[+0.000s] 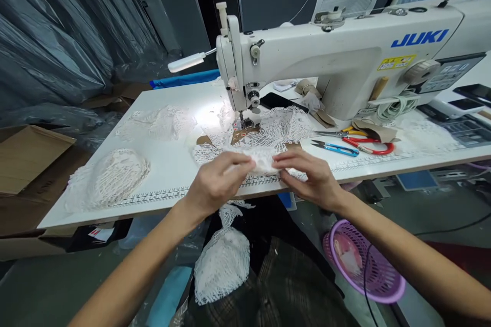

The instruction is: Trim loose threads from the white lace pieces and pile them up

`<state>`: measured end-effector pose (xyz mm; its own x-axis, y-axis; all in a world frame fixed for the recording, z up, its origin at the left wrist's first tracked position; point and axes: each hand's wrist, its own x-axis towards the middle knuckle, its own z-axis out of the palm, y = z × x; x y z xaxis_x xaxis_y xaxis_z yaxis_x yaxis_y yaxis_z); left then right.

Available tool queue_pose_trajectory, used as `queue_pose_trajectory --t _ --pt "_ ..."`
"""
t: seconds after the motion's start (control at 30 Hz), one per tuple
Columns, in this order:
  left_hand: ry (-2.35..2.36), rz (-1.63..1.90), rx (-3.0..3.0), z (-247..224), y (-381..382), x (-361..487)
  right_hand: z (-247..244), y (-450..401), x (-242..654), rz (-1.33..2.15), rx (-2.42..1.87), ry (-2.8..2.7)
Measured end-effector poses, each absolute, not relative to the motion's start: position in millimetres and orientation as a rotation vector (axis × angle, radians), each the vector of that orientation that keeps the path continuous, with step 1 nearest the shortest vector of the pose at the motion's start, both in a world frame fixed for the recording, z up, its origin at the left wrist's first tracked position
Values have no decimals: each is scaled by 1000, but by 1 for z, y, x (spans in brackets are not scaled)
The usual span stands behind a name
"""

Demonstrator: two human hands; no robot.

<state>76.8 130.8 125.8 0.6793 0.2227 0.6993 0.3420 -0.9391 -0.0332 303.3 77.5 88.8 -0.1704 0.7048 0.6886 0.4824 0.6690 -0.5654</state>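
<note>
Nearest, a bunched piece of white lace (222, 265), netted and fringed, lies on the person's dark lap in front of the sewing machine (291, 51). A purple plastic basket (383, 276) with slotted walls stands on the floor, right of the lap and lower than the machine.

Above the table's near edge, just in front of the machine's needle, the left hand (218, 181) pinches one end of a white lace strip (264, 159) between thumb and fingertips. The right hand (310, 171) holds the other end, its fingers narrow and slightly curved. The strip is thin and crumpled, with openwork edges.

A printed ruler band (153, 196) runs along the smooth white table (164, 153). More flat openwork lace (282, 127) spreads around the needle area, and a rounded, layered lace heap (120, 176) sits well to the left of the machine. Blue metal snips (335, 149) and red-handled scissors (378, 148) lie in front of the machine's base.

The machine is glossy white metal; a slim white lamp (187, 63) juts from its left end. Beyond the table's left side are an open brown cardboard box (34, 158) and, farther off, creased, shiny plastic sheeting (69, 25). Grey doors (176, 5) stand behind.
</note>
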Motion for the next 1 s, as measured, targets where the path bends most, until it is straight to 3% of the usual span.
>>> queue_pose_trajectory --t 0.13,0.33,1.0 --pt "-346 -601 -2831 112 115 65 79 68 307 291 -954 -2108" --pt "-523 -384 -2744 105 146 68 84 103 306 180 -1003 -2296" --pt "-705 -634 -2935 105 135 46 81 102 310 121 -1059 -2385"
